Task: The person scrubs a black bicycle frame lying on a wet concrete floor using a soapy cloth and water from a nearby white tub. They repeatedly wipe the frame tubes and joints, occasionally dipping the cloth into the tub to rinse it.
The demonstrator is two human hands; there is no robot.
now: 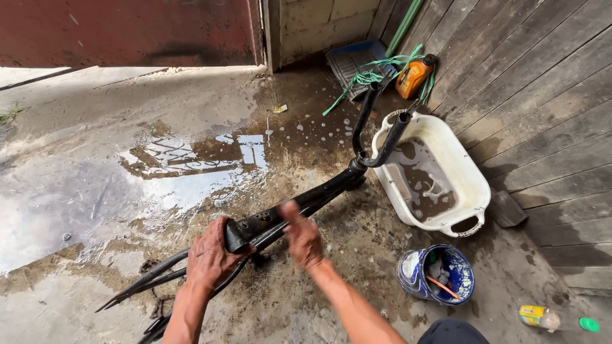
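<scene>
Left hand (pixel 209 255) clamped around black bike frame (pixel 280 213) mid-tube – steadied it above wet concrete floor (pixel 95 191). Right hand (pixel 301 237) blurred, fingers loosely curled against frame; grasp unclear. Fork end rested over near rim of white tub (pixel 468 185) – murky water inside. Blue bucket (pixel 417 274) beside.

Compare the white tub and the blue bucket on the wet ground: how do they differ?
The white tub is oblong, with handles at its ends; the blue bucket is round and smaller. The white tub holds murky brown water with something pale in it; the blue bucket holds what look like rags and an orange-handled tool. The white tub sits by the bicycle frame's fork, the blue bucket nearer the right hand. Both are open-topped.
</scene>
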